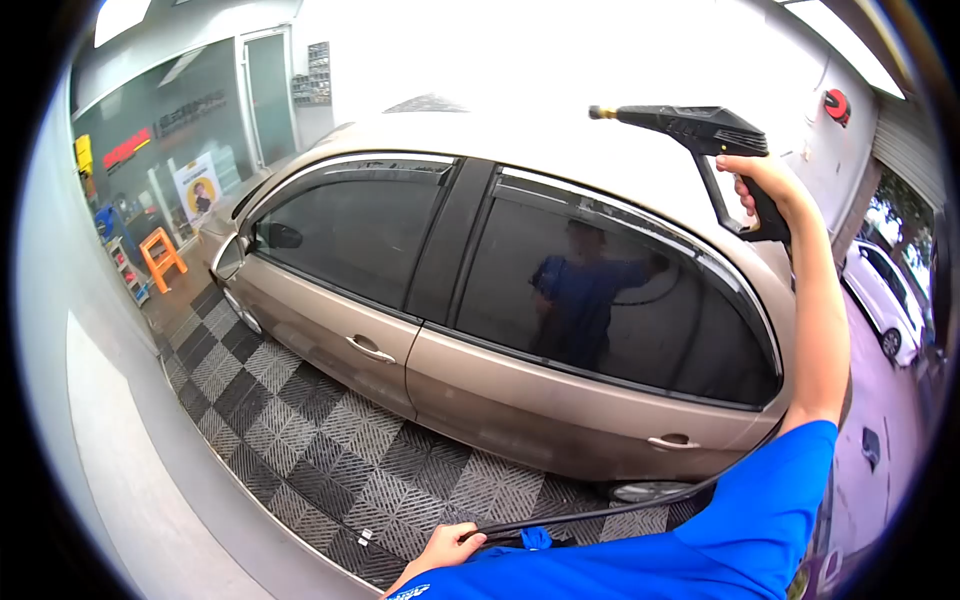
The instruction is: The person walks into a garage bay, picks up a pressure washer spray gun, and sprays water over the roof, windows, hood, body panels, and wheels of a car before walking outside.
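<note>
My right hand (752,185) is wrapped round the grip of a black pressure washer gun (690,122), raised at the height of the car's roof. Its brass-coloured nozzle tip points left over the roof; no spray can be made out. Low in front of my body, my left hand (447,548) is closed round a black hose (600,512), which runs right past my blue sleeve. Before me stands a beige-brown car (520,420), side on, with dark windows and both visible doors shut. Part of its rear is hidden behind my right arm.
Black and grey grid tiles (340,455) cover the floor beside the car. An orange stool (161,258) stands at the far left by a glass partition (200,120). A pale wall (120,440) curves along the left. Another white car (885,295) is outside at right.
</note>
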{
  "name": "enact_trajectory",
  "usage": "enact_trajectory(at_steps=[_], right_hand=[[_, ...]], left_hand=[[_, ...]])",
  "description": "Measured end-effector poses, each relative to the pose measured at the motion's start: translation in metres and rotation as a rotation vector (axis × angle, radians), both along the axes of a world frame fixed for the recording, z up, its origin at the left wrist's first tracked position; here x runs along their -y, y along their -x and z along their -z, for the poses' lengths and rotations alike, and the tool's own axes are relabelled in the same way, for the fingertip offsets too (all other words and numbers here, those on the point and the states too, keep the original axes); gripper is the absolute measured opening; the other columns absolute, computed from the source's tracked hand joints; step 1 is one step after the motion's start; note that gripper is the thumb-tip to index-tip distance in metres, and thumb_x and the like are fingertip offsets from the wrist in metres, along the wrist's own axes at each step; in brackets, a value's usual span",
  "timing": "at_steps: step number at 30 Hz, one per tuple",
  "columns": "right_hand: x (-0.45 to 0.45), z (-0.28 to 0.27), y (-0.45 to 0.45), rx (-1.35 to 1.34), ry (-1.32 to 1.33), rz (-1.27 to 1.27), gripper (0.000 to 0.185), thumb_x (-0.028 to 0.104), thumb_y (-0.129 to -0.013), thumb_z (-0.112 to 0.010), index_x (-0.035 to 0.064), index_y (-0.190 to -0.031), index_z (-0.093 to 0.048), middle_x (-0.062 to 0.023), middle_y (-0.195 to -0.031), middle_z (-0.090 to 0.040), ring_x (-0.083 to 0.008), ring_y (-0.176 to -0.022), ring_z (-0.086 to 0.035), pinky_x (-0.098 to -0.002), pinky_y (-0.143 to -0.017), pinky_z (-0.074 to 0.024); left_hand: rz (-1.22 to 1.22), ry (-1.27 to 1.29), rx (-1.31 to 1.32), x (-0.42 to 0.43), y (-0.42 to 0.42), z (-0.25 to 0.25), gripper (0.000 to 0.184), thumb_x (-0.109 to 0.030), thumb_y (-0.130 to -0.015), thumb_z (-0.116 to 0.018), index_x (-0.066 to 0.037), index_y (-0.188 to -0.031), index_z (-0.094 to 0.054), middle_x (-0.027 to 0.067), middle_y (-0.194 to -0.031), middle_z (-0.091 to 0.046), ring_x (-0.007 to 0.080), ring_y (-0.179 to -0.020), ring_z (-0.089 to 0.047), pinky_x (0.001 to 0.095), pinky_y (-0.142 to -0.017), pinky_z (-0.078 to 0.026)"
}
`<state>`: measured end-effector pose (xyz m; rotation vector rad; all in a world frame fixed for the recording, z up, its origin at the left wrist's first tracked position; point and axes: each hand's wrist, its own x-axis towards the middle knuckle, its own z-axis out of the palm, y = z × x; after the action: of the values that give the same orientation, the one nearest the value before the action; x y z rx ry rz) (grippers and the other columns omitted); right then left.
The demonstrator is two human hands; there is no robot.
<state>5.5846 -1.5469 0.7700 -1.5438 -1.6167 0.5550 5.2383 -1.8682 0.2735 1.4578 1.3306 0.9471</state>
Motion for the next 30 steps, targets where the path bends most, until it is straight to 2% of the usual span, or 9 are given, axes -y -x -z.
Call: enact_trajectory(at_steps=[3, 9, 11, 13, 16, 17, 21, 24, 30], right_hand=[[0.045, 0.004, -0.001, -0.061, 0.023, -0.002, 0.024, 0.028, -0.082, -0.071, 0.0063, -0.087, -0.062, 0.0012, -0.052, -0.045, -0.0082, -0.038, -0.043, -0.0240, -0.038, -0.0343], [0.116, 0.009, -0.104, 0.320, -0.015, 0.650, 0.017, 0.019, -0.079, -0.068, 0.0045, -0.081, -0.059, -0.0021, -0.049, -0.048, -0.0141, -0.034, -0.045, -0.0301, -0.033, -0.0367], [0.154, 0.015, -0.117, 0.363, 0.030, 0.751, 0.013, 0.015, -0.078, -0.066, 0.0044, -0.081, -0.059, -0.0028, -0.049, -0.049, -0.0147, -0.033, -0.045, -0.0312, -0.032, -0.0366], [0.172, 0.029, -0.169, 0.412, -0.037, 0.692, 0.015, 0.014, -0.078, -0.067, 0.0046, -0.083, -0.057, -0.0030, -0.049, -0.049, -0.0144, -0.033, -0.044, -0.0321, -0.032, -0.0370], [0.216, 0.021, -0.060, 0.137, 0.123, 0.561, 0.019, 0.016, -0.080, -0.069, 0.0055, -0.083, -0.054, -0.0026, -0.049, -0.048, -0.0134, -0.033, -0.044, -0.0309, -0.031, -0.0367], [0.219, 0.020, -0.044, 0.092, 0.114, 0.525, 0.021, 0.014, -0.077, -0.071, 0.0048, -0.090, -0.056, -0.0034, -0.048, -0.049, -0.0136, -0.032, -0.045, -0.0305, -0.031, -0.0378], [0.215, 0.016, 0.031, 0.088, 0.091, 0.420, 0.022, 0.020, -0.079, -0.073, 0.0057, -0.080, -0.056, -0.0021, -0.049, -0.049, -0.0114, -0.034, -0.044, -0.0277, -0.034, -0.0383], [0.192, 0.012, 0.083, 0.124, 0.016, 0.295, 0.025, 0.022, -0.081, -0.072, 0.0008, -0.092, -0.064, -0.0024, -0.048, -0.049, -0.0110, -0.034, -0.043, -0.0264, -0.034, -0.0352], [0.124, 0.010, 0.168, 0.080, -0.027, 0.007, 0.031, 0.027, -0.083, -0.070, 0.0009, -0.099, -0.063, -0.0006, -0.047, -0.045, -0.0099, -0.033, -0.040, -0.0253, -0.034, -0.0342]], left_hand=[[0.147, 0.008, 0.004, -0.006, 0.032, -0.001, 0.032, -0.031, -0.087, -0.068, -0.003, -0.075, -0.058, 0.0083, -0.055, -0.049, 0.0119, -0.051, -0.044, 0.0313, -0.050, -0.040], [0.237, 0.074, 0.032, -0.016, 0.051, -0.024, 0.034, -0.034, -0.090, -0.066, -0.002, -0.079, -0.061, 0.0079, -0.056, -0.049, 0.0115, -0.052, -0.043, 0.0322, -0.051, -0.041], [0.279, 0.066, 0.054, -0.020, 0.054, -0.033, 0.035, -0.035, -0.091, -0.066, -0.002, -0.079, -0.061, 0.0080, -0.056, -0.050, 0.0115, -0.053, -0.043, 0.0315, -0.051, -0.041], [0.371, 0.108, 0.045, -0.023, 0.053, -0.036, 0.036, -0.036, -0.091, -0.065, -0.002, -0.079, -0.061, 0.0077, -0.057, -0.051, 0.0118, -0.053, -0.044, 0.0312, -0.052, -0.041], [0.504, 0.106, 0.050, -0.026, 0.062, -0.024, 0.036, -0.040, -0.090, -0.065, -0.006, -0.080, -0.063, 0.0067, -0.059, -0.055, 0.0142, -0.056, -0.052, 0.0300, -0.055, -0.042], [0.542, 0.096, 0.052, -0.027, 0.065, -0.020, 0.036, -0.041, -0.090, -0.065, -0.006, -0.081, -0.064, 0.0068, -0.060, -0.055, 0.0143, -0.057, -0.054, 0.0296, -0.056, -0.043], [0.531, 0.109, 0.053, -0.026, 0.084, -0.021, 0.037, -0.042, -0.090, -0.066, -0.006, -0.082, -0.063, 0.0071, -0.061, -0.056, 0.0140, -0.058, -0.054, 0.0296, -0.058, -0.044], [0.524, 0.086, 0.064, -0.031, 0.103, -0.010, 0.035, -0.039, -0.090, -0.066, -0.005, -0.084, -0.064, 0.0080, -0.066, -0.060, 0.0140, -0.061, -0.056, 0.0287, -0.061, -0.045], [0.351, -0.020, 0.190, -0.049, 0.166, -0.002, 0.029, -0.032, -0.089, -0.068, -0.004, -0.084, -0.064, 0.0090, -0.068, -0.061, 0.0141, -0.062, -0.056, 0.0282, -0.061, -0.045]])
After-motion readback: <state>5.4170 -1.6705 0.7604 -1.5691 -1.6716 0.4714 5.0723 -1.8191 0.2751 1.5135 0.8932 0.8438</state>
